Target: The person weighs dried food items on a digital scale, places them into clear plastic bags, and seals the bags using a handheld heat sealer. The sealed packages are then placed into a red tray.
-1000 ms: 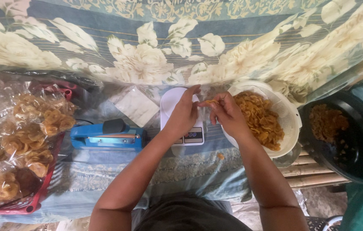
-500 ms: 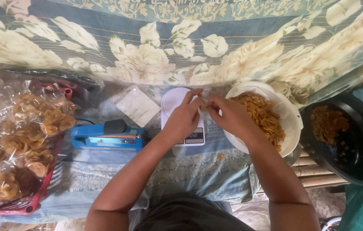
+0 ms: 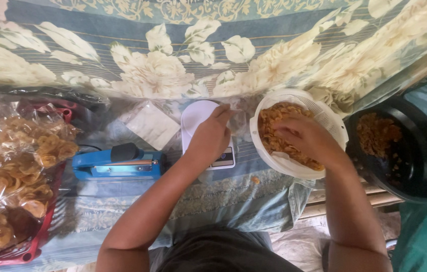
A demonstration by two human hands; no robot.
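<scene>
Clear bag (image 3: 237,120): centre frame, thin, limp, slippery; take by rim.
Left hand (image 3: 212,137): grip pinching bag mouth over white scale (image 3: 196,118).
Right hand (image 3: 305,138): grip curled into brittle fried snacks (image 3: 274,136), white basket (image 3: 332,121).

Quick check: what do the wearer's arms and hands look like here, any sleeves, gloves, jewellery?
Both arms are bare to the frame edge: no sleeves. Left hand and right hand are ungloved, with no watch, bracelet or ring visible. A dark grey garment shows at the bottom edge.
</scene>
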